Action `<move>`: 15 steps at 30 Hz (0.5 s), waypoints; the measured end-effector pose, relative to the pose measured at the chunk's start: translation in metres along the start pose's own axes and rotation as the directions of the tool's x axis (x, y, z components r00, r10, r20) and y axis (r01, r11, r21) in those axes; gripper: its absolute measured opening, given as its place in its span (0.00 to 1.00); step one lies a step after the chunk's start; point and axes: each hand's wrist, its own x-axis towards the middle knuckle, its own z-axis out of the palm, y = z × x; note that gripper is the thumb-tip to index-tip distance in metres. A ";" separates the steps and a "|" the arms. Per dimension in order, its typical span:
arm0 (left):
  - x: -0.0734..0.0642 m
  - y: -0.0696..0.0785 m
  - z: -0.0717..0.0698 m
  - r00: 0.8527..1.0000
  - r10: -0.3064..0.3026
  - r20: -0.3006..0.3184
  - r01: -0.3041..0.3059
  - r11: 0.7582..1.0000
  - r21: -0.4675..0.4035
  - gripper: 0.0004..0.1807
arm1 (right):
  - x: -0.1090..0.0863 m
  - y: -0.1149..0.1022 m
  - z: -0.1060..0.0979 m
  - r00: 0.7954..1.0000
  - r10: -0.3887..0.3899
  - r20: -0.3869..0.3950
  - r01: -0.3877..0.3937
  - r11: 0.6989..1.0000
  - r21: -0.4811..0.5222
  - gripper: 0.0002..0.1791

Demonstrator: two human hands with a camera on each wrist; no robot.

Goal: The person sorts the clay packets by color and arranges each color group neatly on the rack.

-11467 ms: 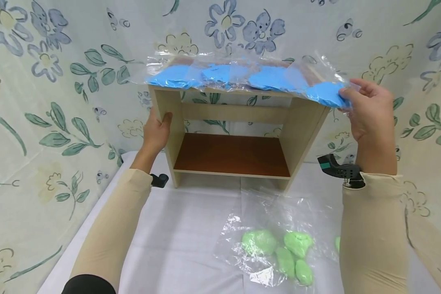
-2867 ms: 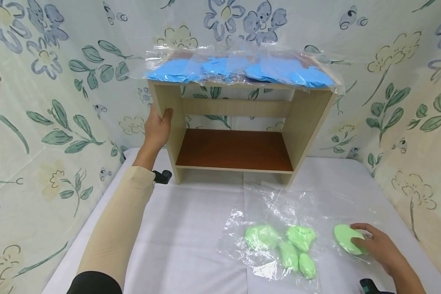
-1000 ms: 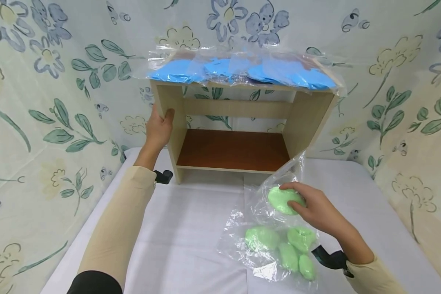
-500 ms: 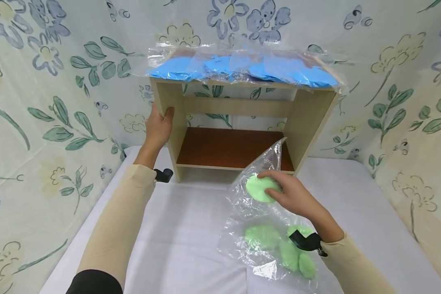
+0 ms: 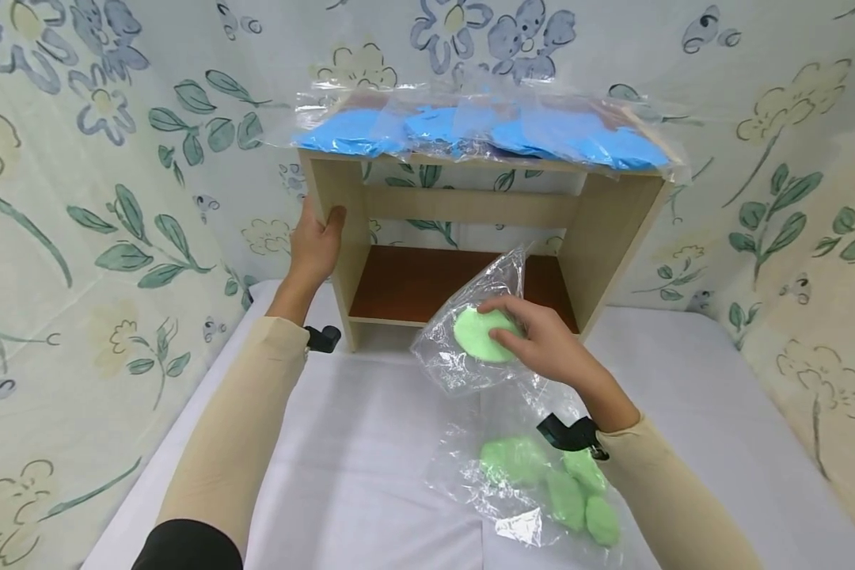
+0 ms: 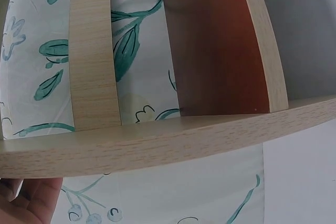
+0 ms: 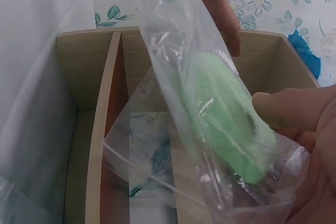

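Note:
A small wooden shelf (image 5: 613,229) with a red-brown board (image 5: 399,279) stands at the back of the white-covered table. Its left side panel is gripped by my left hand (image 5: 315,244), thumb on the front edge; the left wrist view shows only part of that hand (image 6: 34,200) behind the panel. My right hand (image 5: 550,344) pinches a clear plastic bag (image 5: 463,374) with a flat green lump (image 5: 479,334) inside, held up before the shelf opening. In the right wrist view the thumb (image 7: 294,108) presses the green lump (image 7: 228,114) through the plastic.
Clear bags with blue material (image 5: 356,133) lie in a row across the shelf top. More bagged green lumps (image 5: 513,459) lie on the table (image 5: 370,475), below my right wrist. A floral cloth (image 5: 150,158) hangs behind and at both sides.
My right hand has left the blue bag at the top right, picked up the green bag from the table's right, and carried it left and up to the shelf. The left hand keeps its grip.

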 end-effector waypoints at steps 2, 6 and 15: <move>0.000 0.000 -0.001 1.000 0.001 -0.002 -0.001 1.000 -0.002 0.31 | 0.008 -0.002 0.001 1.000 -0.003 -0.002 0.003 1.000 0.016 0.18; 0.000 -0.001 -0.002 1.000 0.003 -0.003 -0.003 1.000 0.000 0.31 | 0.025 -0.006 0.004 1.000 0.005 -0.006 -0.005 0.999 0.037 0.18; -0.002 0.002 -0.002 1.000 0.000 -0.002 0.000 1.000 -0.010 0.32 | 0.061 -0.004 0.018 0.999 0.034 -0.008 -0.032 0.987 0.157 0.16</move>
